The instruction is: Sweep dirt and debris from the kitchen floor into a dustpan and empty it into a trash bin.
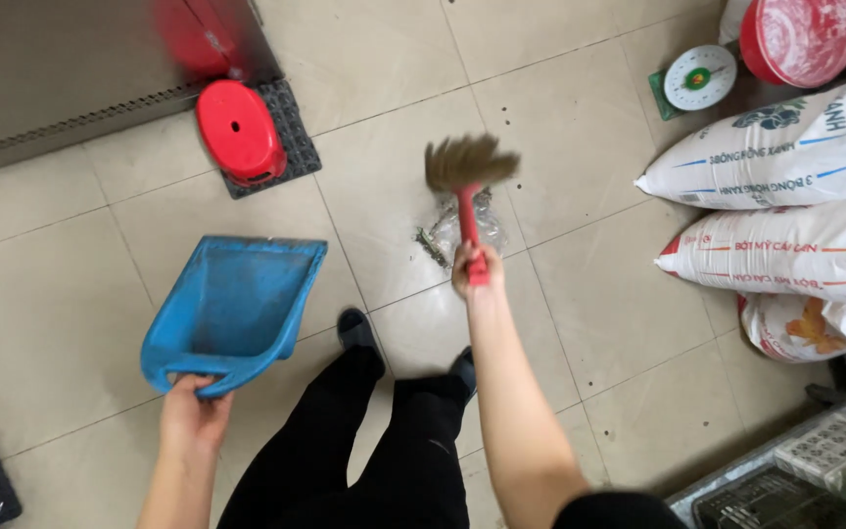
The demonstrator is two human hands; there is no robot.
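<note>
My left hand (191, 405) grips the handle of a blue dustpan (234, 304), held over the tiled floor with its mouth pointing away from me. My right hand (474, 269) is closed around the red handle of a small broom (469, 176). Its brown bristles are blurred and sit over a little pile of clear plastic scraps and dark debris (460, 230) on the floor. My legs in black trousers and dark shoes stand between the two hands.
A red plastic stool (239, 130) sits on a dark mat beside a metal cabinet (61, 78) at top left. Several white printed sacks (785, 196) are stacked at right. A small dial scale (699, 78) and red basin (797, 39) stand behind them.
</note>
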